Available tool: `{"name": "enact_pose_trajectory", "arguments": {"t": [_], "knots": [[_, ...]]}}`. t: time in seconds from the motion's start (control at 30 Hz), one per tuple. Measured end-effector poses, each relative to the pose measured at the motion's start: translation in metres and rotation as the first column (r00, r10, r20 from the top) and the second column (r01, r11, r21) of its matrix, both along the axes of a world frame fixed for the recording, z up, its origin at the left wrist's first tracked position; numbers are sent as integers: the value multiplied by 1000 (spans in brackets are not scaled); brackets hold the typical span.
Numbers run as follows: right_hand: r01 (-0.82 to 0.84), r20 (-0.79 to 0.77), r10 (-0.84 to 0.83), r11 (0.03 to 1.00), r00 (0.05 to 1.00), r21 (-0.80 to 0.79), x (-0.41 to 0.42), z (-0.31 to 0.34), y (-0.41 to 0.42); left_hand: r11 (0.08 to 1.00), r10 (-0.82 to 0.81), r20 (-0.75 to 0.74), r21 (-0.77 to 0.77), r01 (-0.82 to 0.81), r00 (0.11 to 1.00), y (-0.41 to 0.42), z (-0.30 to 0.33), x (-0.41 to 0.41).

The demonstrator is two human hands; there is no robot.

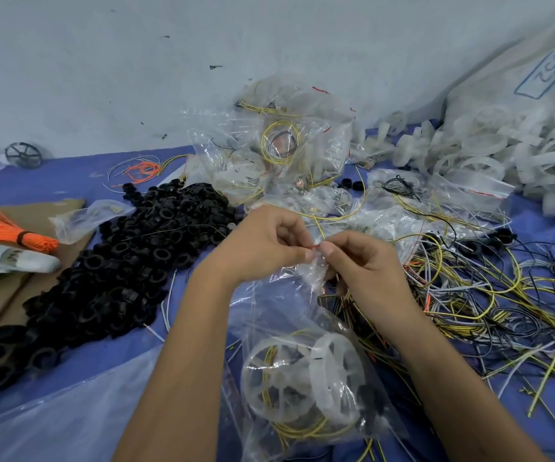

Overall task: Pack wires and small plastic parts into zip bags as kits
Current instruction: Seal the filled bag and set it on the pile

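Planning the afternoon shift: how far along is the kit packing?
Done: a heap of filled bags by the wall. In hand: both hands, left hand and right hand, pinch the top of a zip bag holding white wheels and yellow wire. Left: the black rings and loose wires.

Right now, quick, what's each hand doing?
Left hand: closed, pinching the red-striped top of the clear plastic zip bag.
Right hand: closed, pinching the same bag top.
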State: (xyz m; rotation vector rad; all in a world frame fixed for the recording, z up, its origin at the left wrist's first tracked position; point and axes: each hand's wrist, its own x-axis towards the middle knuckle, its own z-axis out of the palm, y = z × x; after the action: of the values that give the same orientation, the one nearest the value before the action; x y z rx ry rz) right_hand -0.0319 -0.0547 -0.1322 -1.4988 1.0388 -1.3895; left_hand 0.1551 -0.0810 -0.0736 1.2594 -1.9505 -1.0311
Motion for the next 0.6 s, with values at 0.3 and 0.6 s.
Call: {"name": "enact_pose_trajectory", "arguments": {"t": [0.3, 0.6], "knots": [[17, -49, -18, 1000, 999, -19, -4, -3, -2, 996, 16, -4, -90, -16, 1000, 0, 4, -6], [13, -35, -16, 996, 999, -88, -3, 5, 5, 996, 7, -8, -87, -7, 1000, 3, 5, -8]]}}
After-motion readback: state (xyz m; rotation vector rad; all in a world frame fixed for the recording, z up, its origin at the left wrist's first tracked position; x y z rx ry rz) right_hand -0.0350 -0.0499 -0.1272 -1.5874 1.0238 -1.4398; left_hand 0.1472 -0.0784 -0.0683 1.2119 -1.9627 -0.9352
